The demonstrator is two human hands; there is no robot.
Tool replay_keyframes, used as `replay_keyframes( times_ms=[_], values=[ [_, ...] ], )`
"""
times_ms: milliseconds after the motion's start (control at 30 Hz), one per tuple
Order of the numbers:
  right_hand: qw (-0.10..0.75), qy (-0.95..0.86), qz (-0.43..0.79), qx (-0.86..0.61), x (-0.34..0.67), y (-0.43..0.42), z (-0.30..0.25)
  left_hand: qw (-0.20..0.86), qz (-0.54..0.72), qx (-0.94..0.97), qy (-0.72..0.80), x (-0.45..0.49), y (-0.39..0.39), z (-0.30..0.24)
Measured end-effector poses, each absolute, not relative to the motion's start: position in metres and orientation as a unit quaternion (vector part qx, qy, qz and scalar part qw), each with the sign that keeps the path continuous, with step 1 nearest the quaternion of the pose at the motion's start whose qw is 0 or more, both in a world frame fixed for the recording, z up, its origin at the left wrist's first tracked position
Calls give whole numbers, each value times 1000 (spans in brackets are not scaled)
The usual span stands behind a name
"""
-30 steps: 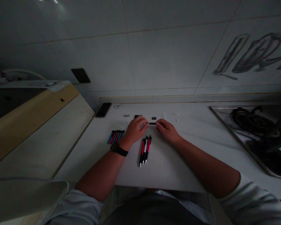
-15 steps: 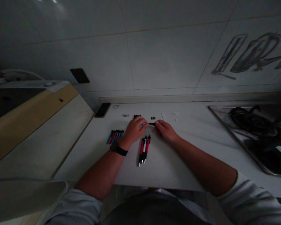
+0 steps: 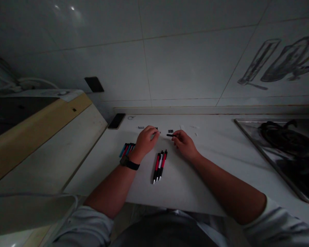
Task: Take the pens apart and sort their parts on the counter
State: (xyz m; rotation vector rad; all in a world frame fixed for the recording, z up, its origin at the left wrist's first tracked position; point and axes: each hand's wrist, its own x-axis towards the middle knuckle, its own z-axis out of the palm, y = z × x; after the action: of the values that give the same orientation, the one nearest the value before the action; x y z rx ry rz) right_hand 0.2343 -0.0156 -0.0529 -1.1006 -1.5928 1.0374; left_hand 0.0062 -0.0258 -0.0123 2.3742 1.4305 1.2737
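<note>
My right hand (image 3: 184, 144) pinches a short black pen part (image 3: 170, 135), which points left from the fingertips. To its left, my left hand (image 3: 146, 141) has thumb and fingers pressed together, with a tiny light bit at the tips too small to name. A gap lies between the two hands. Below them, several assembled pens (image 3: 160, 166) in red, white and black lie side by side, silver tips toward me. Blue and red pen barrels (image 3: 126, 150) lie left of my left wrist, partly covered by it. Small black pieces (image 3: 170, 131) sit just beyond the gap.
Small springs (image 3: 141, 127), thin white sticks (image 3: 182, 127) and small white pieces (image 3: 196, 134) lie farther back on the white counter (image 3: 195, 185). A phone (image 3: 116, 121) and a thin ring (image 3: 130, 117) are at back left. A gas stove (image 3: 285, 137) stands right, a slanted panel (image 3: 74, 137) left.
My hands, which met at the black pen part, have drawn apart. The part now stays in my right hand alone. The view has shifted slightly.
</note>
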Motion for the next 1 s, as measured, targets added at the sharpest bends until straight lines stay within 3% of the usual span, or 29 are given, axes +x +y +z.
replay_keyframes(
  times_ms=[167,333,567,1000],
  values=[
    [443,-648,429,-447,234,-15,-55,-39,412,739,532,-37,-14,8],
    [435,-669,406,-446,234,-13,-59,-99,259,762,586,-75,9,21],
    [425,-689,390,-438,235,-13,-60,-95,77,818,562,-73,49,7],
    [419,-692,392,-438,236,-13,-62,-82,8,838,539,-82,79,-18]
  ],
)
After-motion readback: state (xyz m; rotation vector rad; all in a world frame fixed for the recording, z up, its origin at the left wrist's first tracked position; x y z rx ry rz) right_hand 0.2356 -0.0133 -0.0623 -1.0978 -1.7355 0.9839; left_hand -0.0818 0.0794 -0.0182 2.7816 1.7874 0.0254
